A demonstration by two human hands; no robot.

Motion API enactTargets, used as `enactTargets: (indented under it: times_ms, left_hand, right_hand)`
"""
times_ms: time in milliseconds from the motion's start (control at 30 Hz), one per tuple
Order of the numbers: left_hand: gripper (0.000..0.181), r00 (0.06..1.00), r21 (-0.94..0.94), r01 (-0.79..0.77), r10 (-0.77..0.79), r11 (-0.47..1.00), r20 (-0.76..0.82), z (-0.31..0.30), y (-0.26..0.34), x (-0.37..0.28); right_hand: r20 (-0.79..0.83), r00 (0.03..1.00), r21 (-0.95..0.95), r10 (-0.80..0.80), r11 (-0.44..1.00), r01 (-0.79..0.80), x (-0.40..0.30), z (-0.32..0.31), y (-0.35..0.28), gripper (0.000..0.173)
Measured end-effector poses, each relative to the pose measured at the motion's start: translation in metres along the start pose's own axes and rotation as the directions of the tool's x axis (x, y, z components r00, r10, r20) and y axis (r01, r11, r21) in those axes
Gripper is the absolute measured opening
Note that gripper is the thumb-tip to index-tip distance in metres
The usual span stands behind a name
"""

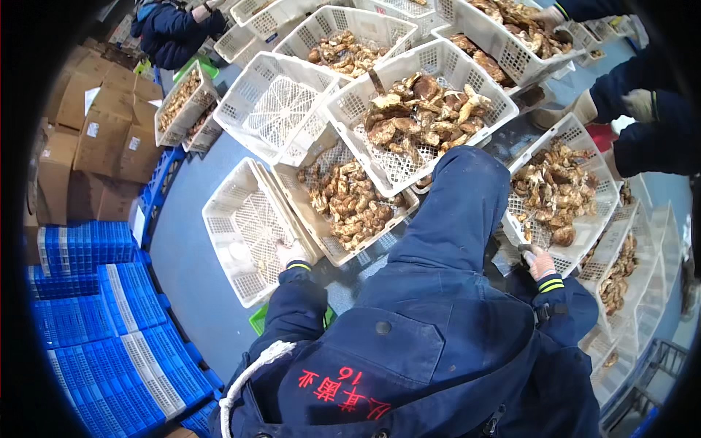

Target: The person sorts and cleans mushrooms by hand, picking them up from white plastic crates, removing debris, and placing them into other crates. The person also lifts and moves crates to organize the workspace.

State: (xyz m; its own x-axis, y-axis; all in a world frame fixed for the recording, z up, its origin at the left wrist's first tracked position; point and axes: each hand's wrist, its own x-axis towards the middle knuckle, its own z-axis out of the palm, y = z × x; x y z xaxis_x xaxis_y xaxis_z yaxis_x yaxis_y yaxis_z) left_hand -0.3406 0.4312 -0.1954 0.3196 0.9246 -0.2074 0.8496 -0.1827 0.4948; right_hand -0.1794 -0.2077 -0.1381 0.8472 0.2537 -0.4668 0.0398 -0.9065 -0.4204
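Note:
My left hand (291, 255), in a pale glove, is over the right side of a nearly bare white plastic crate (216, 211). Its fingers blur against the crate wall, so their grip is unclear. A rounded white thing (238, 251) shows inside that crate. On the right, my gloved right hand (539, 263) is at the near corner of a white crate (569, 128) with brown mushrooms (564, 191) in it. Something small and dark shows at its fingertips; whether it grips this or the crate is unclear. Between my hands, another crate (337, 257) holds mushrooms (356, 208).
A raised crate (356, 117) of larger mushrooms (427, 112) stands ahead, beside an empty crate (285, 112). Stacked crates (649, 290) line the right. Blue plastic crates (126, 350) and cardboard boxes (104, 137) stand left. Co-workers' sleeves (630, 82) reach in at right; another person (175, 33) is far left.

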Motion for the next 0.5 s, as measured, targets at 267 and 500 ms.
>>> enactTargets:
  times_ms: [267, 500]
  left_hand:
    - [0.057, 0.941, 0.13, -0.034, -0.012, 0.991, 0.339, 0.021, -0.037, 0.004]
    - [0.039, 0.945, 0.406, 0.075, -0.195, 0.911, 0.263, 0.021, -0.018, 0.017]
  right_hand:
    - [0.051, 0.997, -0.175, -0.055, 0.983, 0.063, -0.004, 0.023, 0.04, 0.035]
    - [0.086, 0.991, -0.091, 0.098, 0.992, -0.09, 0.003, 0.036, 0.051, 0.04]
